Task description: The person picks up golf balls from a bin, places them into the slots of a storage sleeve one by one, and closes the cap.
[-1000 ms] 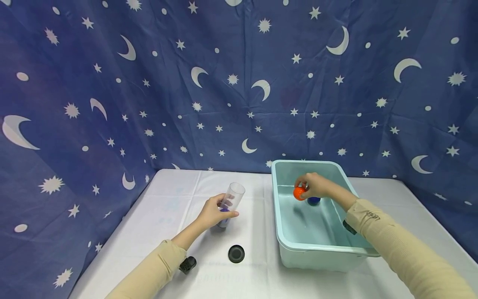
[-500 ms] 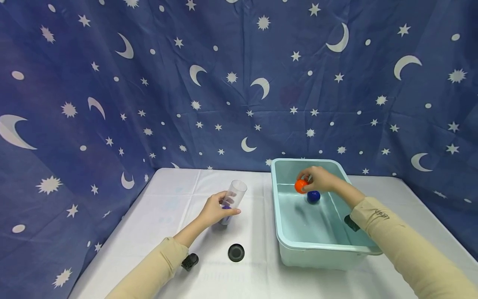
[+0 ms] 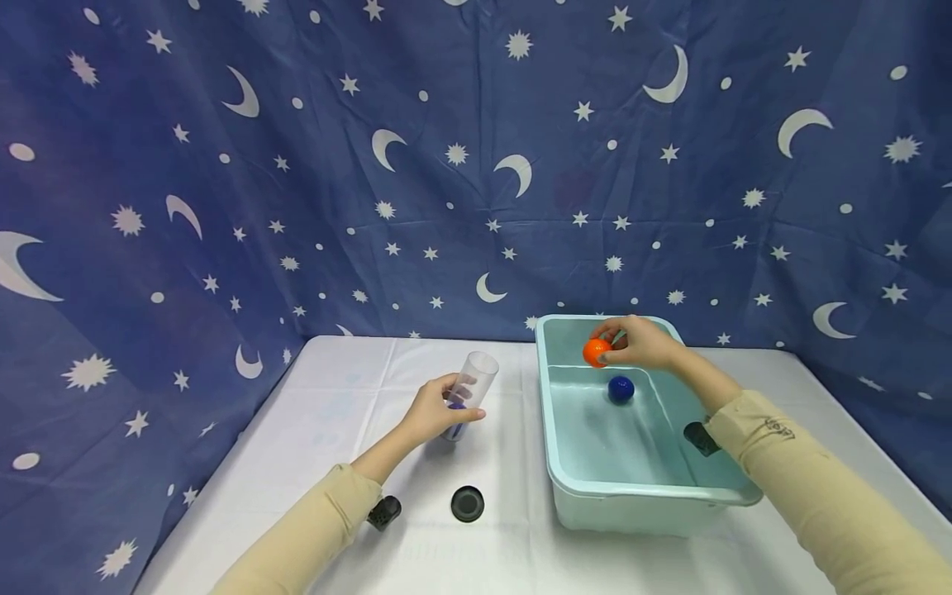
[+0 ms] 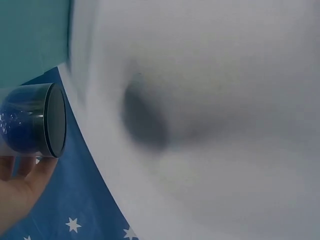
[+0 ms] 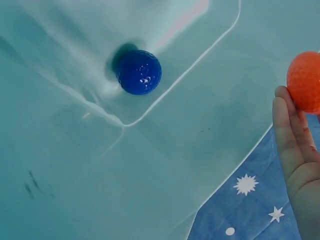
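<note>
**Orange golf ball pinched over bin; tilted clear tube in left hand**

Right hand (image 3: 640, 343): fingers curled, thumb opposed, gap no wider than the orange golf ball (image 3: 597, 353) pinched at the tips. Ball glossy, finely dimpled, held above the floor of the bin (image 3: 647, 491) at its far end.

Left hand (image 3: 434, 411): fingers and thumb wrapped partway round a clear tube (image 3: 479, 373), smooth-walled and cylindrical. Tube tilted, mouth up and leaning to the right, lower end closed by a round dark cap (image 4: 56, 120). Shiny blue ball (image 4: 22, 122) inside, next to the cap; its fine texture is hard to read through the wall.

Bin: pale aqua, apparently plastic, rectangular with rounded corners and a rolled rim. On its floor, toward the far end, a dark blue golf ball (image 5: 139, 72), dimpled, with bright highlights; apart from the right hand.

Black disc (image 3: 467, 503): flat, circular, raised rim ring; lies on the cloth between tube and bin, nearer the camera.

Both arms in beige sleeves (image 3: 312, 529), the right one bearing dark handwriting. Black device (image 3: 384, 512) at each wrist.

Surface: white tablecloth (image 3: 513, 463), matt, with fold creases. Behind and to the left: navy fabric backdrop (image 3: 446, 107), lightly wrinkled, printed with white moons, stars and dots.
</note>
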Motion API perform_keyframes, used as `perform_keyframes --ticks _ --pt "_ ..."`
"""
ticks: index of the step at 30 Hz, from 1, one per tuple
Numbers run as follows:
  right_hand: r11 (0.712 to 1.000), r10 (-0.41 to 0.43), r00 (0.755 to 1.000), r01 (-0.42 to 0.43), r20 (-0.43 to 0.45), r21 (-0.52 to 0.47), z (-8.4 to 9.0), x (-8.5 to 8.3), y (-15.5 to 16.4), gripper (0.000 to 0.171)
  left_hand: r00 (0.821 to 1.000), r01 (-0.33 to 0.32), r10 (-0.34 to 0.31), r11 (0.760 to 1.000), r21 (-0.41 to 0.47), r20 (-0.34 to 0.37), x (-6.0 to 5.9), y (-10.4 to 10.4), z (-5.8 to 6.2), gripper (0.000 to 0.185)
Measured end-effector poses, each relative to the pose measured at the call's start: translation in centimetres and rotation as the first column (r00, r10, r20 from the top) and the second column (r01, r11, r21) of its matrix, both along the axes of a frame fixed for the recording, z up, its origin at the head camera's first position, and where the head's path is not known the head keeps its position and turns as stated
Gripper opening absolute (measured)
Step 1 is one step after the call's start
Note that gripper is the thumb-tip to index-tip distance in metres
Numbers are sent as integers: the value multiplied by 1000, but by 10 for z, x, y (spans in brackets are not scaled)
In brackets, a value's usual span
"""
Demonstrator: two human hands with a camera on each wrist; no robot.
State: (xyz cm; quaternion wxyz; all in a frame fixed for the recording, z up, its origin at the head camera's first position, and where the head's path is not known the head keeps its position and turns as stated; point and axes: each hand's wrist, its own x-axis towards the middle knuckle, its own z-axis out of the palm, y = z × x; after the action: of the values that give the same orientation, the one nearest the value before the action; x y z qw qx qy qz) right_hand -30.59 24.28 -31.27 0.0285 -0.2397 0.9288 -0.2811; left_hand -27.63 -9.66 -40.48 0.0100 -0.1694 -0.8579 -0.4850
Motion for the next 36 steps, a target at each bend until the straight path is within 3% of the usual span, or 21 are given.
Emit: perform_keyframes --ticks 11,20,36 --pt "993 -71 997 70 -8 -97 5 13 2 32 999 32 -34 997 -72 -22 -4 13 19 50" --pt "978 -124 992 120 -13 -170 14 21 -3 33 999 45 -47 993 -107 -15 -5 22 22 50" --pt "945 -94 995 104 44 -312 26 31 -43 34 999 33 -38 986 -166 -32 -6 32 39 52"
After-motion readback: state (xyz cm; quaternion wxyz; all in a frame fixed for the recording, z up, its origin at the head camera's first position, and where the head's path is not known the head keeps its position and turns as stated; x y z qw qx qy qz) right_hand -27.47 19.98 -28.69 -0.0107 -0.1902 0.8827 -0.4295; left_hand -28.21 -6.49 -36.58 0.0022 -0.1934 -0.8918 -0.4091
